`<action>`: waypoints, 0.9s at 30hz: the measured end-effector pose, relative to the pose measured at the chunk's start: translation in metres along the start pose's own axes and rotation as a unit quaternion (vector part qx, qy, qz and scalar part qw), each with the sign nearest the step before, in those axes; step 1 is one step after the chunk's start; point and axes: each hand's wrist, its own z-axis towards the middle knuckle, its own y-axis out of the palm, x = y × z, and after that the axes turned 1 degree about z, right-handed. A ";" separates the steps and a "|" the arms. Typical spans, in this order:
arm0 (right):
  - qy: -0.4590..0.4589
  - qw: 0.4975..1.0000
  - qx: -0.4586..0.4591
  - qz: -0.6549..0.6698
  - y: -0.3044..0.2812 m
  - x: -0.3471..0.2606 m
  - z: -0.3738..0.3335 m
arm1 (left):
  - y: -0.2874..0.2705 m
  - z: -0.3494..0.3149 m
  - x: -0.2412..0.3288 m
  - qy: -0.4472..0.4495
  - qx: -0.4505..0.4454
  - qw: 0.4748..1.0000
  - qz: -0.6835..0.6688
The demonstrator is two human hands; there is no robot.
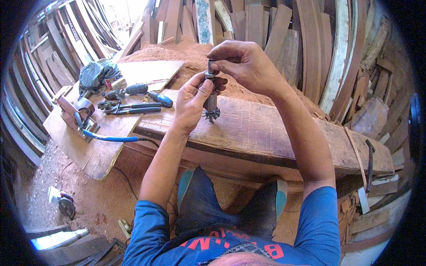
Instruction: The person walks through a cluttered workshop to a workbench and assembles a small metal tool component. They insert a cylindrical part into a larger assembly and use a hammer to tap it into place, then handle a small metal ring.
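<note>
I hold a motor armature (212,103) upright over the wooden beam, its finned fan (212,115) pointing down. My left hand (195,95) wraps round its middle, the thumb across the front. At the top end, my right hand (239,62) pinches a short dark metal cylinder (211,66) between thumb and fingers. A pale metal ring shows just below that cylinder; whether the two are joined I cannot tell. My left fingers hide part of the armature's body.
The thick beam (266,128) crosses before me. On a plywood board (104,153) at left lie a brown power tool housing (75,111) with a blue-sleeved cable, pliers (137,107) and a grey rag (98,73). A hammer (370,164) rests at right. Sawdust and stacked planks stand behind.
</note>
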 end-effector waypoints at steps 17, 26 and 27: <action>-0.024 0.999 -0.004 -0.024 0.002 0.000 0.002 | -0.002 0.017 0.013 -0.014 0.026 0.989 -0.148; -0.041 0.998 -0.006 -0.040 0.004 0.002 0.005 | -0.019 0.022 0.004 -0.004 -0.006 0.989 -0.146; -0.041 0.999 -0.006 -0.033 0.004 0.003 0.006 | -0.020 0.021 0.004 -0.007 -0.010 0.989 -0.148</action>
